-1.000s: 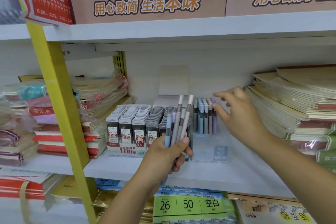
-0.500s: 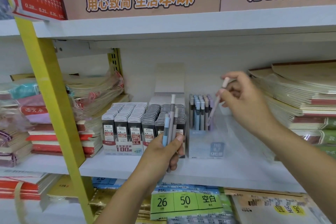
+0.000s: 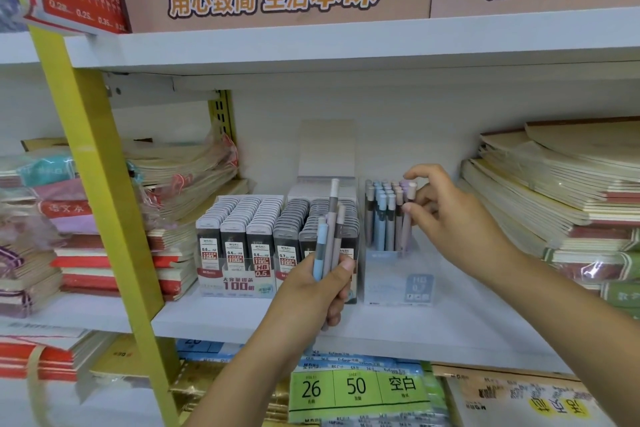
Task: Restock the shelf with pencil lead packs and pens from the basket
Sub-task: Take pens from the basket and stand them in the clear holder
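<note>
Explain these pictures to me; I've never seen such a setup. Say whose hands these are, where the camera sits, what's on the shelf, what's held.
No machine here: a person works with two bare hands, filmed by one wide-angle camera worn on the head. The left hand grips a few pens. The right hand pinches one pen among those in the clear pen box. Beside it on the white shelf stands a display of pencil lead packs, with notebook stacks on both sides.

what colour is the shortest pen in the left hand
Light blue: the shortest pen held in the left hand, seen best in the head view.
</note>
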Demonstrator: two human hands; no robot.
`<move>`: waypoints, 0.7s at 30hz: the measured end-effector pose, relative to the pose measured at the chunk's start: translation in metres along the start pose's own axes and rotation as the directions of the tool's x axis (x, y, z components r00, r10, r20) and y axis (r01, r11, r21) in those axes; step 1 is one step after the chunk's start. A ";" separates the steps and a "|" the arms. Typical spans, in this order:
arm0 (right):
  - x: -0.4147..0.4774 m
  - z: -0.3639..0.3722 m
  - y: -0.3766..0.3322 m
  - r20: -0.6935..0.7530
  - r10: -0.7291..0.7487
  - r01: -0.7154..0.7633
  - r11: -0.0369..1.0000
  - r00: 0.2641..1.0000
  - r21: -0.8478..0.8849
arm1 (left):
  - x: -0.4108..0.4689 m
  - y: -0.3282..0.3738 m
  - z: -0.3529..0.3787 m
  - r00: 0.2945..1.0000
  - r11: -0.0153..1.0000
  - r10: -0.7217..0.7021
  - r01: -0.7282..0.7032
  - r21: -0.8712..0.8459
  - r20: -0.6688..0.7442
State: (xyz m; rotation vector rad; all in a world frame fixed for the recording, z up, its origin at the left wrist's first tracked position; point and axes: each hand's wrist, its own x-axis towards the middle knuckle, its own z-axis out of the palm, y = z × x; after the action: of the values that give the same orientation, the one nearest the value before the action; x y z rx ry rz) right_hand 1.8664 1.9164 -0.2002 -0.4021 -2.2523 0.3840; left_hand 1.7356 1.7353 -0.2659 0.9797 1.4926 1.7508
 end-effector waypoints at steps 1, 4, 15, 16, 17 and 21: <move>0.000 0.000 0.000 -0.011 0.006 -0.006 1.000 1.000 -0.016 | 0.000 0.000 0.000 1.000 1.000 0.004 -0.004 0.001 0.000; 0.001 0.003 0.001 -0.057 0.012 -0.017 0.996 0.998 -0.090 | 0.000 0.000 0.001 1.000 1.000 0.005 -0.005 -0.001 -0.004; -0.010 0.003 -0.030 -0.084 0.051 -0.047 0.998 0.995 0.053 | 0.003 0.002 0.002 0.994 1.000 0.008 -0.005 -0.029 0.110; -0.012 0.005 -0.039 0.012 0.090 -0.090 0.972 0.996 0.218 | 0.003 0.002 0.004 0.991 1.000 0.012 -0.009 -0.022 0.136; -0.014 0.008 -0.046 0.114 0.114 -0.147 0.922 0.987 0.359 | 0.003 0.003 0.007 0.987 1.000 0.012 -0.009 -0.015 0.162; -0.013 0.012 -0.057 0.167 0.185 -0.249 0.731 0.969 0.635 | 0.001 0.005 0.015 0.974 1.000 -0.011 0.013 -0.005 0.224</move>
State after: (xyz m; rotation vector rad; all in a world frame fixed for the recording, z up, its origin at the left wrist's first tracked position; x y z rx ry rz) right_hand 1.8560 1.8579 -0.1936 -0.2713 -1.9888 1.2947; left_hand 1.7482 1.7431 -0.2596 1.1226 1.3454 1.5768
